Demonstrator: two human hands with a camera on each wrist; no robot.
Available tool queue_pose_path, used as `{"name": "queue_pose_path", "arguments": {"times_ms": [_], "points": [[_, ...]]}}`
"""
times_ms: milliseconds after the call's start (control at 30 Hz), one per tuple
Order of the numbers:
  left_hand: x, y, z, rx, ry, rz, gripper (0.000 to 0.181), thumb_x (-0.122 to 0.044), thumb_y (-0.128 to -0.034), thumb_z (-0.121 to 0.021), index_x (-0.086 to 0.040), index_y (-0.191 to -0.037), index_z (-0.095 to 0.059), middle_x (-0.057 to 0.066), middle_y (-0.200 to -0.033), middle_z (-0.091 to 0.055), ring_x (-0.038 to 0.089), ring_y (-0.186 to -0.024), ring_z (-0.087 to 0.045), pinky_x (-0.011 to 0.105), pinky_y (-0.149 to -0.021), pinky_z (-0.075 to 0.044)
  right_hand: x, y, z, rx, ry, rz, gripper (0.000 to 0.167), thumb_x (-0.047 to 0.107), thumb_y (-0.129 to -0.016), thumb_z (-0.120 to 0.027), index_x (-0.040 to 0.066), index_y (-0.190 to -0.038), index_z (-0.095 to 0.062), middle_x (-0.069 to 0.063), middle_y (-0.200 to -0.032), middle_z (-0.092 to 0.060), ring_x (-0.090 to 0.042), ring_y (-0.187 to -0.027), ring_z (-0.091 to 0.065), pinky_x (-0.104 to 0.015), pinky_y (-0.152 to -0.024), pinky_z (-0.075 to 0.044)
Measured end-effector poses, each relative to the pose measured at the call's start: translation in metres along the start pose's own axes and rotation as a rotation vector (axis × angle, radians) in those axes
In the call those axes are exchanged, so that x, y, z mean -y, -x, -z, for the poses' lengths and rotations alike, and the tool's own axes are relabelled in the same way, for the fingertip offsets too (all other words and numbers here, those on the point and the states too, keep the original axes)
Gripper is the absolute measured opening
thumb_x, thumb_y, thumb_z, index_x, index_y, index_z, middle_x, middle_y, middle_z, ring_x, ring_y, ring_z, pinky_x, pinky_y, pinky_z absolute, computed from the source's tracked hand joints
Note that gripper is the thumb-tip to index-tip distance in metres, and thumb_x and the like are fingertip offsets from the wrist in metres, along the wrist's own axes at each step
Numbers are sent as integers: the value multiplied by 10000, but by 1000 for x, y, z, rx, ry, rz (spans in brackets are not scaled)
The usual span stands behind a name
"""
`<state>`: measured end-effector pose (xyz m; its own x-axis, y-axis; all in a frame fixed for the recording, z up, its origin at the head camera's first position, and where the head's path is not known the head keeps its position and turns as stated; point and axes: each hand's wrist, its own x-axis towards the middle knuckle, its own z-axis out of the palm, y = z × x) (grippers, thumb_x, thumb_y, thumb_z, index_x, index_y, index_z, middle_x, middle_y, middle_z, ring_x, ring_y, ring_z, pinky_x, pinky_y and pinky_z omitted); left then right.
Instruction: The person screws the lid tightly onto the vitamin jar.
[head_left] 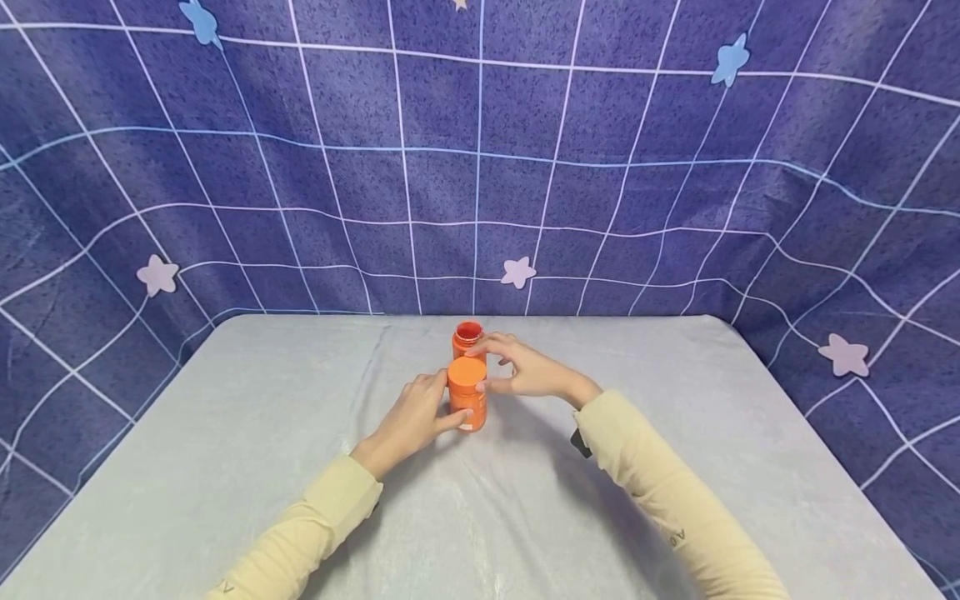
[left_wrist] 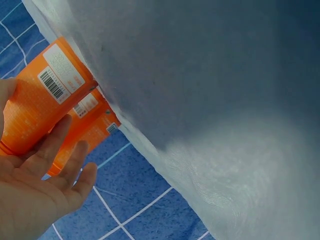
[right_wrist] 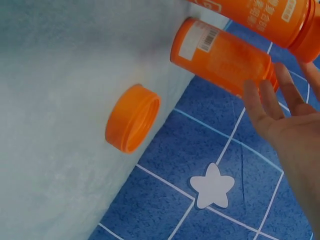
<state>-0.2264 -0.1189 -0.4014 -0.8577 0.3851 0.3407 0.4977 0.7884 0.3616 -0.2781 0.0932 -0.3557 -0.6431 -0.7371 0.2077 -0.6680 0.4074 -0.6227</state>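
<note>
Two orange bottles stand one behind the other on the table. The front bottle (head_left: 468,408) wears an orange cap (head_left: 467,374); its barcode label shows in the left wrist view. My left hand (head_left: 412,417) grips this bottle from the left, thumb in front, with its other fingers spread in the left wrist view. My right hand (head_left: 532,371) has its thumb at the cap's right side and its index finger at the far side, pinching it. Beyond stands the uncapped bottle (right_wrist: 225,57), its red mouth open. A loose orange cap (right_wrist: 132,119) lies near it, hidden in the head view.
A pale grey cloth covers the table (head_left: 225,467). At its far edge hangs a blue-purple gridded curtain (head_left: 442,183) with star shapes, which also runs along both sides.
</note>
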Motion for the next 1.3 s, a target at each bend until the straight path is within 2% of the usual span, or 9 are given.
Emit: {"name": "queue_pose_path", "arguments": {"times_ms": [267,467,600,733,1033,1300], "points": [[1,1,-1,-17,3,-17,547,-388,-787,-683,-14,-1147,-510,126,-1000,-640,296,-952,-582,464,-848,-435,1,2,-13,-159,60,-18,466,281,-752,-737,106,-1133,-534,-17,-1149,-549,-208,-1093,-452,-395,-929,-388],[0,1,0,-25,9,-29,524,-365,-781,-692,-11,-1124,-511,140,-963,-636,296,-927,-579,468,-832,-433,3,2,-20,-208,77,-78,484,326,-734,-749,117,-1091,-497,1,-1086,-539,-166,-1033,-457,-360,-887,-414],[1,1,0,-17,1,-22,527,-367,-783,-688,-9,-1126,-509,152,-968,-633,303,-940,-577,471,-827,-432,3,2,-20,-198,72,-94,486,327,-737,-747,117,-1087,-482,-7,-1076,-532,-173,-1036,-456,-355,-891,-409],[0,1,0,-12,-1,-17,528,-368,-788,-683,-10,-1135,-508,151,-980,-635,303,-948,-574,469,-828,-430,2,2,-18,-173,49,-90,526,316,-735,-749,107,-1136,-481,-21,-1136,-530,-200,-1086,-453,-399,-915,-405],[1,0,-1,-11,-10,-7,552,-387,-790,-681,-4,-1148,-508,131,-1012,-631,293,-953,-577,458,-826,-437,-4,0,-6,-45,9,8,569,192,-780,-702,79,-1280,-456,-57,-1245,-504,-240,-1140,-420,-405,-898,-426],[2,0,-1,-6,4,-5,542,-397,-795,-674,-24,-1151,-508,102,-1034,-631,284,-979,-574,447,-845,-429,-4,-2,0,31,3,45,564,123,-797,-648,97,-1323,-447,-67,-1356,-442,-244,-1203,-381,-459,-900,-426]]}}
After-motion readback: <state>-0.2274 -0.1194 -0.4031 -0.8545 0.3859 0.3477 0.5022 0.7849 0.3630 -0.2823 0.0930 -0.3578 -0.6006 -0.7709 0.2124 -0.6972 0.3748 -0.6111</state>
